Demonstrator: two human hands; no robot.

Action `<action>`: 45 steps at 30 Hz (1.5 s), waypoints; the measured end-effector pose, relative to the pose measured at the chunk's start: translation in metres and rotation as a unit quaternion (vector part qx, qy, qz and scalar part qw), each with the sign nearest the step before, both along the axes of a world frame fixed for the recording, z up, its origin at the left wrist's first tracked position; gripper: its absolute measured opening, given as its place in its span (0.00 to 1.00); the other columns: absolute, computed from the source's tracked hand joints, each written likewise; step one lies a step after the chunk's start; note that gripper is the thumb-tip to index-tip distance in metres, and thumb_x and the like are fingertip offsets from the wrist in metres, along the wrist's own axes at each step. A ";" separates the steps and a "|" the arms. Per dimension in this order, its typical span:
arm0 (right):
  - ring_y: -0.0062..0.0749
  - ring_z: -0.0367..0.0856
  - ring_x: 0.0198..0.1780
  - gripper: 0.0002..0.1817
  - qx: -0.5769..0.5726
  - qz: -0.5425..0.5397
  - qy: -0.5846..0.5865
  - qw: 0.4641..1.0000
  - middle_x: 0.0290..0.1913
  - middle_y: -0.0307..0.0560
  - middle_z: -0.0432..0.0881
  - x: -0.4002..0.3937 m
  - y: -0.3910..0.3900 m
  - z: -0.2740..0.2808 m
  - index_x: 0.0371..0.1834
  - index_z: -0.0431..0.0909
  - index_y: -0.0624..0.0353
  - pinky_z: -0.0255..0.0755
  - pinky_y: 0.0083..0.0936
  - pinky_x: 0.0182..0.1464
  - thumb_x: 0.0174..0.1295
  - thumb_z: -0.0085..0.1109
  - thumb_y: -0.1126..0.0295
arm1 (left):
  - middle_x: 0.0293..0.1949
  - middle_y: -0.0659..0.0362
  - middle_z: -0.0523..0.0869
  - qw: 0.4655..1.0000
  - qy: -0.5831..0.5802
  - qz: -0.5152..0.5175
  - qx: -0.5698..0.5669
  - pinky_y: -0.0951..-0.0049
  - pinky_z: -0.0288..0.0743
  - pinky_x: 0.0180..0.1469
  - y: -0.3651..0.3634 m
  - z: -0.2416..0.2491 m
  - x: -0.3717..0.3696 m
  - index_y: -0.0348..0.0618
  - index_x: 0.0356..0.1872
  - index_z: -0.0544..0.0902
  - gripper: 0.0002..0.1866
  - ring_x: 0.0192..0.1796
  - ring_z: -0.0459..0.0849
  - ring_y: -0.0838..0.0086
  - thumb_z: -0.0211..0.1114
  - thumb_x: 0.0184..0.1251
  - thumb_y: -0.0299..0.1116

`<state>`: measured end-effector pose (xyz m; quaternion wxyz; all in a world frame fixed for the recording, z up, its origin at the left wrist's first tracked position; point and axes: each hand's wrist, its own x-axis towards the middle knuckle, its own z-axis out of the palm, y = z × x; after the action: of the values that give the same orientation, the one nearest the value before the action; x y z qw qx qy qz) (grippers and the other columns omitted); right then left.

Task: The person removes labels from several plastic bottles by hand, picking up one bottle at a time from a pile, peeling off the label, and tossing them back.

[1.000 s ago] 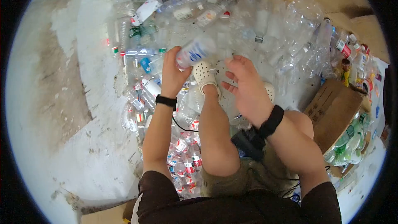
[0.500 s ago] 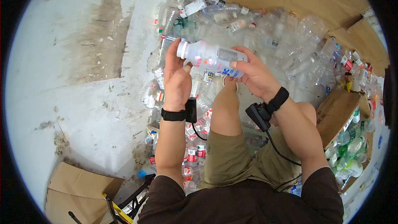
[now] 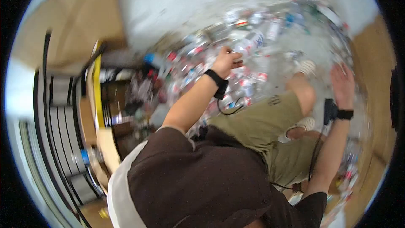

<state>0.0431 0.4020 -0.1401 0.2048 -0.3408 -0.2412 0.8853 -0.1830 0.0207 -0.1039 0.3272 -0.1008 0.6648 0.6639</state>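
My left hand [image 3: 227, 62] is closed around one end of a clear whitish plastic bottle [image 3: 252, 44] with blue lettering. The bottle points up and to the right, above a heap of loose plastic bottles [image 3: 249, 82]. Its held end is covered by my fingers. My right hand [image 3: 342, 82] is apart from it, over at the right, fingers stretched out and nothing visible in them. Motion blurs both hands and the heap.
Cardboard [image 3: 375, 93] stands along the right side, with another cardboard sheet [image 3: 71, 29] at the upper left. A black metal frame [image 3: 63, 105] and a yellow-edged box [image 3: 98, 88] are at the left. A pale wall [image 3: 168, 4] rises behind the heap.
The view has swung left. Both hands were on the bottle; my right hand has let go and moved away. My left hand has shifted outward with the bottle, now gripping its end.
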 end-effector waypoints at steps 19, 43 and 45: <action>0.29 0.79 0.46 0.15 0.045 0.063 -0.183 0.980 0.48 0.45 0.80 0.031 0.014 -0.082 0.52 0.74 0.61 0.76 0.26 0.48 0.65 0.54 0.66 | 0.55 0.53 0.71 0.776 0.214 0.593 0.013 0.62 0.77 0.50 -0.481 0.036 -0.022 0.45 0.65 0.60 0.37 0.51 0.76 0.62 0.68 0.61 0.46; 0.26 0.78 0.41 0.13 0.052 0.025 -0.087 0.995 0.40 0.44 0.81 0.007 -0.073 0.018 0.48 0.71 0.60 0.73 0.24 0.44 0.61 0.53 0.73 | 0.47 0.58 0.80 0.924 0.025 -0.341 -0.172 0.73 0.73 0.46 -0.059 -0.054 -0.004 0.39 0.56 0.74 0.19 0.45 0.80 0.74 0.59 0.67 0.35; 0.26 0.78 0.41 0.12 0.032 0.016 -0.077 0.996 0.40 0.44 0.81 0.008 -0.066 0.015 0.48 0.71 0.60 0.73 0.25 0.45 0.61 0.53 0.73 | 0.45 0.58 0.80 0.905 0.052 -0.392 -0.156 0.75 0.74 0.45 -0.018 -0.069 -0.016 0.38 0.55 0.74 0.18 0.44 0.79 0.75 0.58 0.67 0.34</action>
<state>0.0508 0.3364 -0.1254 0.1819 -0.3977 -0.2899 0.8513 -0.1994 0.0032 -0.1727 0.5059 0.1528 0.7622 0.3739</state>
